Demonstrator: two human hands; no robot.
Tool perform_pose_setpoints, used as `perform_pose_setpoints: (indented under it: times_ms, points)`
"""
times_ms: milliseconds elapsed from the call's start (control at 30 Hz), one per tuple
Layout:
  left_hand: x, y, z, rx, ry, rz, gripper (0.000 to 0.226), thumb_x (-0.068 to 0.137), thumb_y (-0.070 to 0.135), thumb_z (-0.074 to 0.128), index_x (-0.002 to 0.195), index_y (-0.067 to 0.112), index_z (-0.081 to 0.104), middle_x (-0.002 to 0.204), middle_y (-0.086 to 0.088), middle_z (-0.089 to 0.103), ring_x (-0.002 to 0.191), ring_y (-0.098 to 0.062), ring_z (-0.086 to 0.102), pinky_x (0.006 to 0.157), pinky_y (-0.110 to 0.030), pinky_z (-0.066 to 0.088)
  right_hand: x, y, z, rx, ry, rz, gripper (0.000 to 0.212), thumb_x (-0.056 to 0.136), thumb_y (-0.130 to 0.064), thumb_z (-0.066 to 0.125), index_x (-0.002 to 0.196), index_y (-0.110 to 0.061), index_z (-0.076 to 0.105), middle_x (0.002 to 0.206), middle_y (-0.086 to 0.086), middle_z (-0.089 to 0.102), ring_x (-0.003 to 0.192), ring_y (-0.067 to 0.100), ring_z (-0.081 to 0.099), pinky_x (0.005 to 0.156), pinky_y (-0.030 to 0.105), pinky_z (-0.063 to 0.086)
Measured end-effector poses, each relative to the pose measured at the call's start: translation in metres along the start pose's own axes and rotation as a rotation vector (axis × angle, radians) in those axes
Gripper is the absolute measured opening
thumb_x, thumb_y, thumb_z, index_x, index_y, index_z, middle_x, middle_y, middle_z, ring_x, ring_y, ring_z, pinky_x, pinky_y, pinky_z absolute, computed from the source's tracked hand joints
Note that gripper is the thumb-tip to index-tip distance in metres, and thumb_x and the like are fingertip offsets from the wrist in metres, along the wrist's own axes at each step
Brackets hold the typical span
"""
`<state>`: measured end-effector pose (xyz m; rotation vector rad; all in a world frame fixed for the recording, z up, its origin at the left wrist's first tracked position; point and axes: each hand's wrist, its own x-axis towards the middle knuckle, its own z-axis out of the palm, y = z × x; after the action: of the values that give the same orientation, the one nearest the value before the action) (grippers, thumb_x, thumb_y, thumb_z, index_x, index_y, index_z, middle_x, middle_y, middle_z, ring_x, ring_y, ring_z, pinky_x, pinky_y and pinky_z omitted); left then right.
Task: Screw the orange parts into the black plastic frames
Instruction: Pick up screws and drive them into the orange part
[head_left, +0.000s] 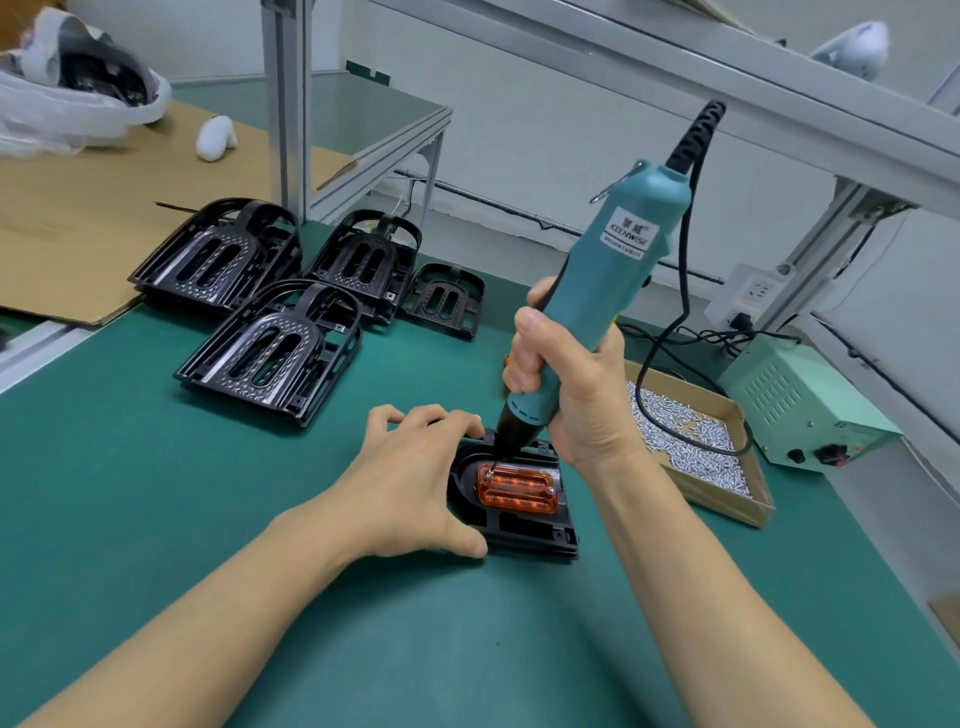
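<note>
Toward the far left of the green bench mat (156, 467), half on a flat sheet of brown cardboard (78, 223), sit my stacks of glossy black plastic frames (270, 348), each arched at one end with long slots down the middle, plus one smaller-looking frame (445, 299) lying just beside them. Near the middle of the mat my left hand (410, 488) rests with curled fingers and thumb clamped over the left edge of the black plastic frame I am working on (524, 530), holding it flat. Set into that frame is the translucent orange rectangular part (518, 488), ribbed, glowing where light catches it, with a small silver screw showing at its right end. My right hand (563, 384) is wrapped tight around the teal electric screwdriver (613, 270), tilted slightly, its dark bit touching the orange part's upper left corner. Toward the right edge lies a shallow cardboard tray of silver screws (701, 436), and beyond it the pale green power supply box (800, 405).
</note>
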<state>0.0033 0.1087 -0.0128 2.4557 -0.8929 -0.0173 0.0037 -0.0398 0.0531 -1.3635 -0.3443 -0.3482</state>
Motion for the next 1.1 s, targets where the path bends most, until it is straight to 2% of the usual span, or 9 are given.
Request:
perform_pose_setpoints:
  times_ms: [167,300,367,500,633,733,900,967,1100]
  points:
    - [0.001,0.000,0.000,0.005,-0.010,0.003,0.098,0.048,0.064,0.073,0.132,0.036,0.031,0.134,0.013,0.038,0.118,-0.002,0.013,0.095,-0.019,0.004,0.002,0.000,0.000,-0.007,-0.029,0.023,0.012,0.083,-0.008,0.064,0.089,-0.016,0.056,0.050,-0.002,0.044,0.042,0.015,0.036,0.050,0.025,0.039]
    - [0.000,-0.001,0.000,-0.012,0.016,0.002,0.096,0.048,0.063,0.074,0.131,0.037,0.033,0.125,0.014,0.039,0.095,0.003,0.007,0.093,-0.019,0.007,0.004,0.003,0.003,-0.008,-0.087,0.038,0.012,0.082,-0.011,0.066,0.089,-0.016,0.056,0.052,-0.004,0.045,0.043,0.014,0.037,0.049,0.022,0.039]
    - [0.000,-0.001,0.001,-0.019,0.021,-0.012,0.094,0.048,0.063,0.075,0.128,0.036,0.033,0.121,0.015,0.039,0.091,0.002,0.007,0.096,-0.022,0.011,0.004,0.006,0.006,-0.018,-0.119,0.039,0.013,0.081,-0.013,0.066,0.089,-0.016,0.057,0.052,-0.004,0.046,0.043,0.013,0.037,0.049,0.022,0.039]
    - [0.000,0.000,0.000,-0.043,0.004,-0.039,0.091,0.048,0.061,0.076,0.123,0.036,0.032,0.119,0.015,0.037,0.086,-0.002,0.006,0.092,-0.023,0.013,0.003,0.009,0.007,-0.051,-0.190,0.054,0.014,0.080,-0.014,0.067,0.090,-0.019,0.058,0.051,-0.003,0.047,0.043,0.013,0.039,0.050,0.022,0.040]
    - [0.000,-0.001,0.000,-0.037,0.016,-0.027,0.097,0.047,0.061,0.078,0.130,0.036,0.034,0.126,0.014,0.039,0.087,0.001,0.006,0.091,-0.020,0.011,-0.001,0.008,-0.001,-0.001,-0.090,0.049,0.015,0.079,-0.017,0.068,0.089,-0.026,0.062,0.051,-0.004,0.046,0.044,0.013,0.038,0.051,0.024,0.039]
    - [0.000,0.001,0.000,-0.011,0.019,-0.025,0.101,0.048,0.061,0.079,0.134,0.034,0.033,0.131,0.013,0.039,0.084,0.005,0.003,0.089,-0.018,0.009,-0.006,0.007,-0.007,0.027,-0.015,0.028,0.014,0.079,-0.018,0.067,0.089,-0.024,0.059,0.050,-0.004,0.045,0.044,0.015,0.038,0.052,0.026,0.038]
    - [-0.001,0.001,-0.001,-0.043,-0.007,-0.066,0.100,0.046,0.063,0.077,0.132,0.039,0.032,0.128,0.015,0.038,0.088,-0.002,0.005,0.096,-0.022,0.016,-0.005,0.005,-0.003,0.001,-0.035,0.026,0.013,0.079,-0.019,0.069,0.088,-0.024,0.060,0.050,-0.004,0.046,0.044,0.014,0.038,0.053,0.027,0.039]
    - [-0.001,0.000,-0.001,-0.044,-0.011,-0.067,0.098,0.045,0.063,0.076,0.130,0.040,0.032,0.126,0.016,0.038,0.088,-0.004,0.006,0.095,-0.023,0.017,-0.005,0.005,-0.001,-0.022,-0.062,0.017,0.011,0.080,-0.019,0.068,0.080,-0.026,0.060,0.050,-0.004,0.046,0.044,0.013,0.038,0.052,0.026,0.039]
    - [0.000,0.000,-0.001,-0.042,-0.017,-0.071,0.099,0.046,0.062,0.077,0.130,0.039,0.032,0.125,0.016,0.037,0.087,-0.003,0.005,0.094,-0.023,0.017,-0.007,0.005,-0.001,-0.059,-0.114,0.002,0.018,0.082,-0.018,0.065,0.069,-0.024,0.053,0.049,-0.006,0.046,0.043,0.013,0.038,0.052,0.025,0.038]
